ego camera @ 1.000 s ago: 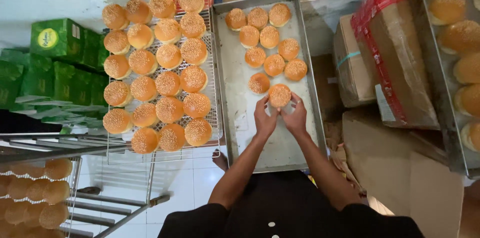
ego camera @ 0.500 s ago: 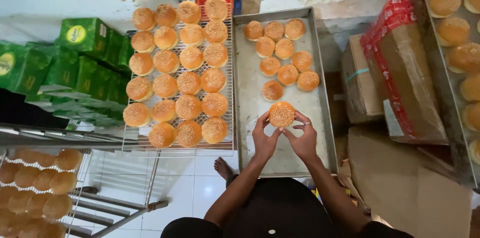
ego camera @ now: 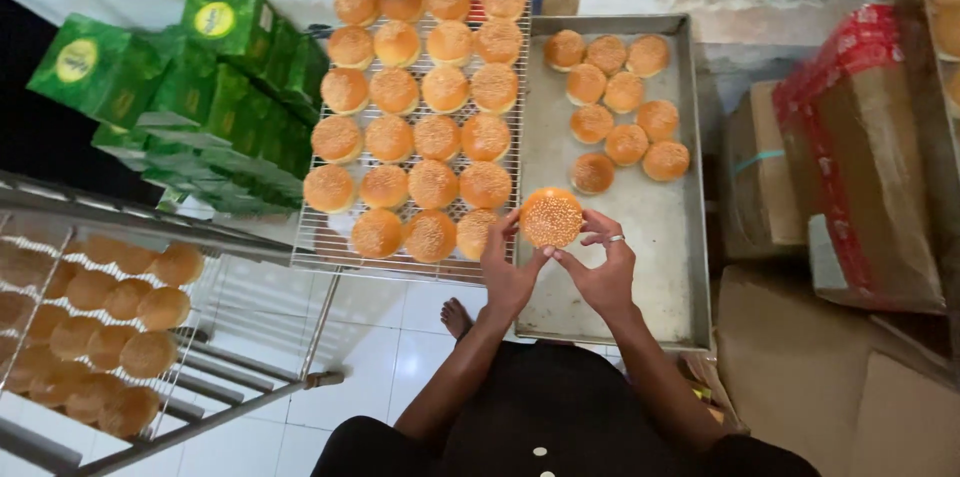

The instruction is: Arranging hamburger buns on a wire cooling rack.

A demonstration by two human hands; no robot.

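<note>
both hands, the left hand [ego camera: 508, 272] and the right hand [ego camera: 603, 272], pinch one round golden sesame-topped bun [ego camera: 551, 218] by its edges with curled fingertips. it is held over the near part of the flat grey metal baking tray [ego camera: 655, 267], where nine more buns lie, beside the wire cooling rack [ego camera: 400, 262] full of buns

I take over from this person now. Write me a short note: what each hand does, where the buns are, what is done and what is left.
Left hand and right hand: both hold one round sesame-topped bun by its edge, above the grey metal baking tray.
Done: nine buns lie at the tray's far end.
Left: about nineteen buns sit on the wire cooling rack to the left; the tray's near half is bare.
</note>
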